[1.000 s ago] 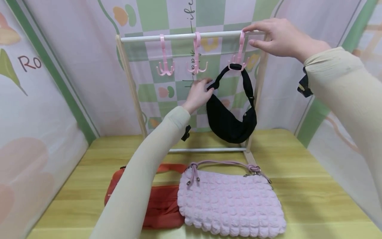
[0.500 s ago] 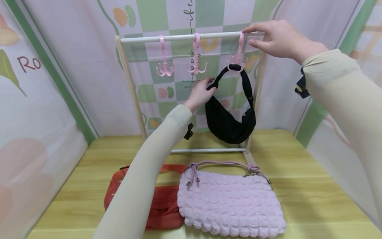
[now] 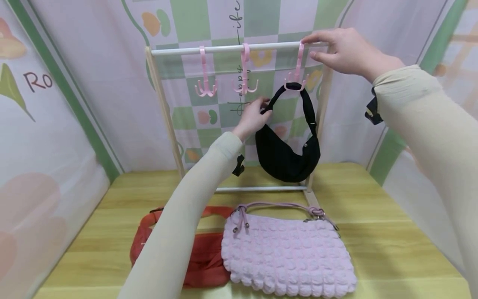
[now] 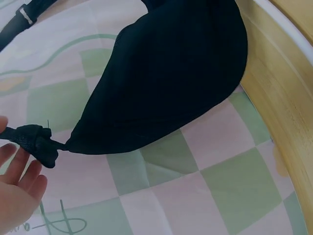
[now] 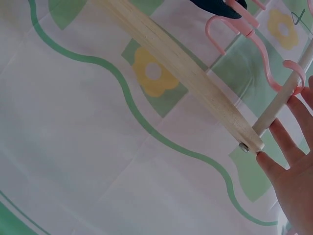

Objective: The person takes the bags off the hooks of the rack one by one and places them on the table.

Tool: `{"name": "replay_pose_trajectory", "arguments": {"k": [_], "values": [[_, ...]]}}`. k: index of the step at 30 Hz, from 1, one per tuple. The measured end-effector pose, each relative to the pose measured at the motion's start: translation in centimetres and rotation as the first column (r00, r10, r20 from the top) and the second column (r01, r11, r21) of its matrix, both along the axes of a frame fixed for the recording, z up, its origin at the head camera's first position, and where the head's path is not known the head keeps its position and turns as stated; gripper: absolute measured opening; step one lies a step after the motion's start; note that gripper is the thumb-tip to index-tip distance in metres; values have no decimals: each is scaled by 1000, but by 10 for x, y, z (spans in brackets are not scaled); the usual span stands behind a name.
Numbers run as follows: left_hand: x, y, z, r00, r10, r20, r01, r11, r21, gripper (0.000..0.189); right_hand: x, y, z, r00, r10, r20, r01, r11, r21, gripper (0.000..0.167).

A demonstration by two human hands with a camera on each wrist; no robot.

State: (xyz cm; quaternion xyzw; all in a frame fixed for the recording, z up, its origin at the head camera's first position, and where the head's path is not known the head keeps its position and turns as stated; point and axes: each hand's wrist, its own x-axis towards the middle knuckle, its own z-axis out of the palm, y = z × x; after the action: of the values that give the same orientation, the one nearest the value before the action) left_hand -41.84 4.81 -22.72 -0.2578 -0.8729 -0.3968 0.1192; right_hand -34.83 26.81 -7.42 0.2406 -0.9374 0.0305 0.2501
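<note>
While a black bag (image 3: 285,160) hangs, wood-grain table (image 3: 381,207), patterned backdrop (image 3: 190,20).

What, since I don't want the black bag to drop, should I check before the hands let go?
1. Strap of the black bag on the rightmost pink hook: ok, it hangs there.
2. Hook on the white rail: ok, curled over it.
3. Right hand at the hook: ok, touching its top.
4. Left hand off the strap: not ok, it grips it.
5. Hook bearing the full weight: cannot tell, given that grip.
</note>
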Motion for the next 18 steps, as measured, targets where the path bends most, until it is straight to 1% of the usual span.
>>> {"name": "replay_pose_trajectory", "arguments": {"k": [6, 10, 18], "values": [[0, 1, 0, 999, 29, -34, -30, 1000, -9, 37, -3, 0, 0, 1000, 6, 4, -6, 1000, -12, 44], [0, 1, -1, 999, 23, -49, -23, 1000, 5, 30, -4, 1, 0, 1000, 11, 7, -11, 1000, -22, 44], [-1, 1, -2, 1000, 2, 6, -3, 997, 71, 28, -6, 1, -1, 1000, -2, -7, 2, 1000, -13, 43]]}}
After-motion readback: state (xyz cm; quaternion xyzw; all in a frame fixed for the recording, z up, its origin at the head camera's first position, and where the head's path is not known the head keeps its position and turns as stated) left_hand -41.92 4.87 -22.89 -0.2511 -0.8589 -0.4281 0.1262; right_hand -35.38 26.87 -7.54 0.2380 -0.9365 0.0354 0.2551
